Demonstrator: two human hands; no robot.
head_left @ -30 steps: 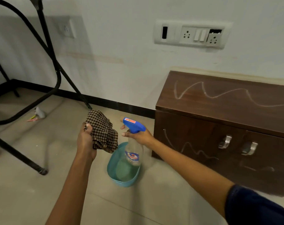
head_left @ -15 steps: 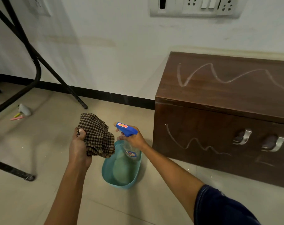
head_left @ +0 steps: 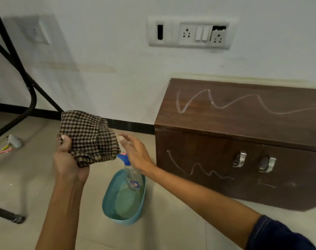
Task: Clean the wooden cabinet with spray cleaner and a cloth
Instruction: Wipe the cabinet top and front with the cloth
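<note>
Checked brown cloth [head_left: 89,136] was clamped in left hand [head_left: 68,163]; right hand [head_left: 137,152] spread open above blue-capped spray bottle [head_left: 132,175]; regrasping needed before spraying brown wooden cabinet [head_left: 243,141].

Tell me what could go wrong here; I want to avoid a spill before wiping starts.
The spray bottle stands in the teal basin just under the open right hand; a knock could tip it. The cloth, bunched in the left hand, may smear the white scribbles across the cabinet.

One cabinet [head_left: 243,141], two handles [head_left: 241,159], one cloth [head_left: 89,136], one spray bottle [head_left: 132,175], one basin [head_left: 108,201], two hands [head_left: 68,166]
</note>
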